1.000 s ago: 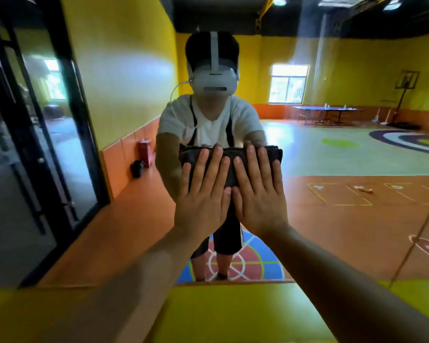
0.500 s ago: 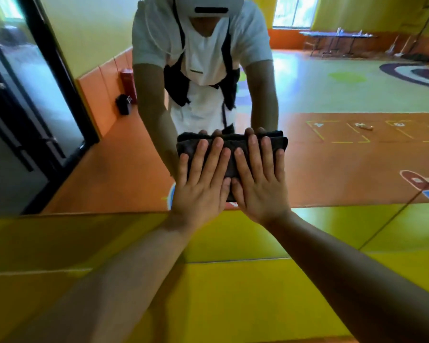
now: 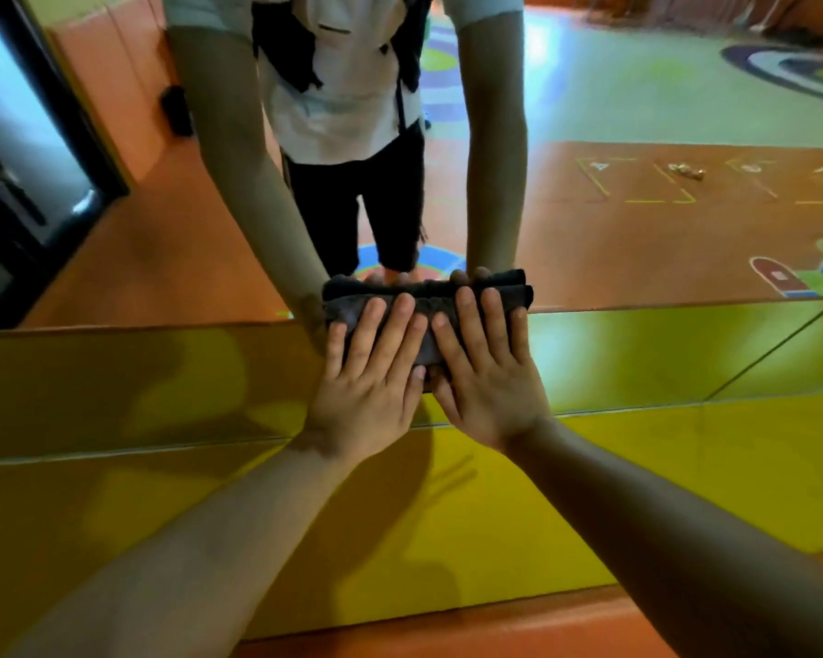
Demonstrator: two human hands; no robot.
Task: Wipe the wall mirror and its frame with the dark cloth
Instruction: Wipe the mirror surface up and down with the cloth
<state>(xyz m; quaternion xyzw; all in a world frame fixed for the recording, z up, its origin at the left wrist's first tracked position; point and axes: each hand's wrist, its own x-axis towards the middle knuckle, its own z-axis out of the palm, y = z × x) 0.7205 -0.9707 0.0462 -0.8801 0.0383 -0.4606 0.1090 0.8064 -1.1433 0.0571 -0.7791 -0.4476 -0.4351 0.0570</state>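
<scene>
L hand [image 3: 367, 387] & R hand [image 3: 490, 382] lie flat side by side, fingers straight, thumbs nearly touching. Both press the folded dark cloth [image 3: 437, 300] to the wall, neither gripping it. Cloth's long axis runs left-right, parallel w/ the bottom edge of the wall mirror [image 3: 637, 230] & straddling it: top on glass, lower part on the yellow band [image 3: 162, 372] beneath (frame or wall pad, can't tell). Neither hand's nearer, so prob. the next stroke needs both together, broadside up the glass or sideways along the edge.

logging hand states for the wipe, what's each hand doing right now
Left hand: open, straight fingers pressing the dark cloth at the mirror's lower edge.
Right hand: open, pressing the same cloth flat.
</scene>
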